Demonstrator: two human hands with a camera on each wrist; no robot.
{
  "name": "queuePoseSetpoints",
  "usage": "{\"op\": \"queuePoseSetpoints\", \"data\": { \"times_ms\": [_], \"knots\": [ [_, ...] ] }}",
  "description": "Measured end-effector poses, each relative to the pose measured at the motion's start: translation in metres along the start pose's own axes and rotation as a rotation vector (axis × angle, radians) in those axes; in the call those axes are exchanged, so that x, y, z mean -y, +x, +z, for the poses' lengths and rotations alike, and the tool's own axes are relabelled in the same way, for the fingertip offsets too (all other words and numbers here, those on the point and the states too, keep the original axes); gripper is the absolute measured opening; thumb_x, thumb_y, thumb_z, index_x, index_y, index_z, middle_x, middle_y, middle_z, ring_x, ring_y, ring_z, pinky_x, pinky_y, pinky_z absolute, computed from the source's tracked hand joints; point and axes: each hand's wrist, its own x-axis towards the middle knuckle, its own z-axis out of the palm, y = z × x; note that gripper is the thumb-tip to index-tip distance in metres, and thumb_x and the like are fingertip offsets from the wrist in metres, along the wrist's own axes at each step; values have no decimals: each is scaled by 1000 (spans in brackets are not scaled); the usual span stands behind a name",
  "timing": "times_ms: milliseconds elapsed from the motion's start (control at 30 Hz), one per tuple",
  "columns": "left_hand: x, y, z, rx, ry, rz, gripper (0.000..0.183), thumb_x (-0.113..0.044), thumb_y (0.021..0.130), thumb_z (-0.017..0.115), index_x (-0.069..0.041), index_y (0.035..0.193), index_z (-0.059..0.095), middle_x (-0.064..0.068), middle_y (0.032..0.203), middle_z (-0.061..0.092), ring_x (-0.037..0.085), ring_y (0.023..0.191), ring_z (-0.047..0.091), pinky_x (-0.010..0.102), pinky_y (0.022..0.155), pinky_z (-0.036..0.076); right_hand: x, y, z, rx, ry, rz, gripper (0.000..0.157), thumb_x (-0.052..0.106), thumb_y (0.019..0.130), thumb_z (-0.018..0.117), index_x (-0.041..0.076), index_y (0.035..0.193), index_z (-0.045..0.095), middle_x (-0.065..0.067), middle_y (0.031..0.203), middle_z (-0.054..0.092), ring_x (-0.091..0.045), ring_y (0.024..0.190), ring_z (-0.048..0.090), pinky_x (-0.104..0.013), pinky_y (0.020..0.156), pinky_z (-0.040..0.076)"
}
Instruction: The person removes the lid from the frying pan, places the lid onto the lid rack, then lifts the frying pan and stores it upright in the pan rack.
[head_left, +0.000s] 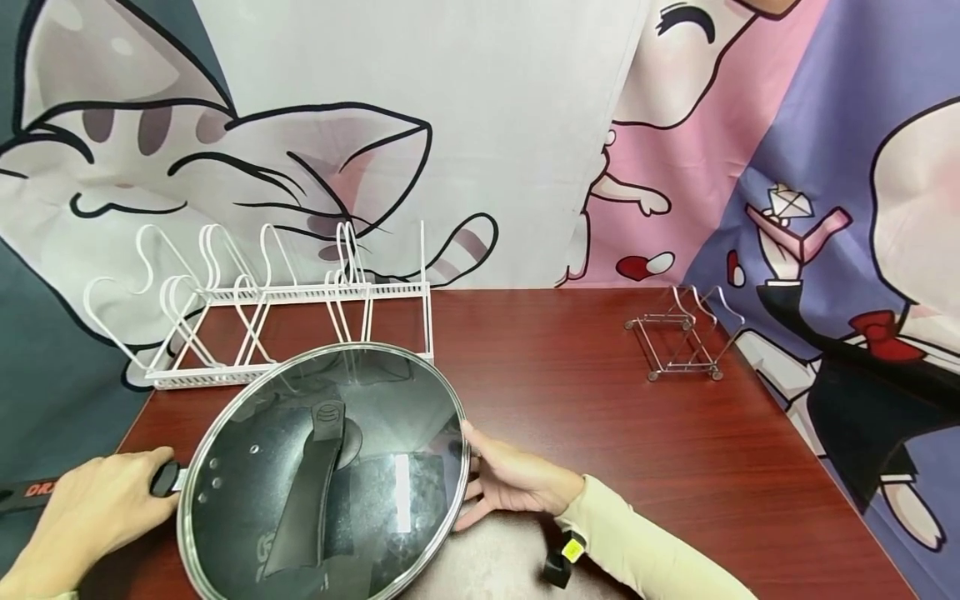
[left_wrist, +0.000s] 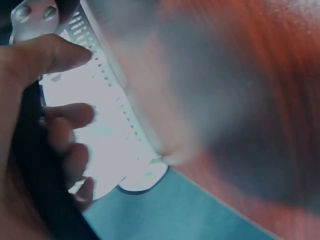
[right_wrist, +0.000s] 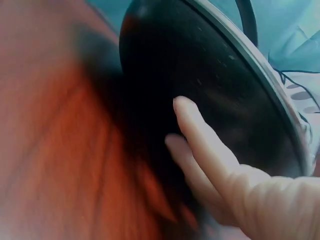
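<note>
A pan covered by a round glass lid (head_left: 240, 492) is in front of me in the head view. The lid has a steel rim and a black upright handle (head_left: 300, 508). My left hand (head_left: 112, 504) grips the pan's black long handle (head_left: 163, 479), its fingers curled round it in the left wrist view. On the other side, my right hand (head_left: 517, 479) supports the pan with fairly straight, spread fingers. The right wrist view shows the dark pan wall (right_wrist: 200, 75) tilted above the table, with fingers (right_wrist: 205, 135) along it. Some fingertips are hidden.
A white wire rack (head_left: 247, 371) with upright loops stands at the back left, just behind the pan. Towards the back right is a small metal wire rack (head_left: 682, 367). Both are on the red-brown wooden table (head_left: 555, 358), in front of a cartoon-printed cloth (head_left: 510, 125).
</note>
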Motion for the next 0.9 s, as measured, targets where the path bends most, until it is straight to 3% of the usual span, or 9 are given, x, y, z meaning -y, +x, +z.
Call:
{"op": "queuePoseSetpoints", "data": {
  "times_ms": [133,233,367,533,733,900],
  "knots": [
    [0,2,2,-74,-10,9,36,-48,53,65,-17,65,52,-2,52,46,19,45,42,36,37,26,-4,8,2,27,54,16,63,55,82,25,13,129,19,-23,120,36,-41,102,42,-59,71,32],
    [-2,3,4,-98,-2,8,40,-55,53,62,-18,62,51,-3,50,45,18,43,42,35,36,24,-4,9,6,21,71,9,63,53,83,25,8,128,23,-22,120,38,-39,102,42,-59,70,33],
    [-2,2,2,-97,7,-22,52,-68,52,55,-17,63,53,0,51,47,20,41,41,37,34,25,0,14,16,-40,97,2,58,46,84,35,3,122,33,-21,115,44,-38,99,45,-58,70,34],
    [-1,5,-2,-83,27,-24,56,-71,53,50,-16,59,51,1,49,45,21,40,40,38,34,25,1,19,25,-85,120,-21,48,37,85,42,2,118,39,-19,108,51,-36,96,48,-57,71,34],
    [-1,3,2,-101,27,-4,54,-71,53,51,-17,54,46,0,47,44,22,39,41,39,33,24,-4,20,22,-87,120,-53,42,31,86,42,3,117,39,-18,107,53,-34,96,49,-56,72,35],
    [-3,0,5,-98,12,-31,54,-72,53,50,-19,52,43,1,47,44,23,40,41,39,33,23,-5,21,20,-73,124,-60,42,30,86,41,4,119,35,-20,109,50,-36,98,47,-57,71,34]
  ]
}}
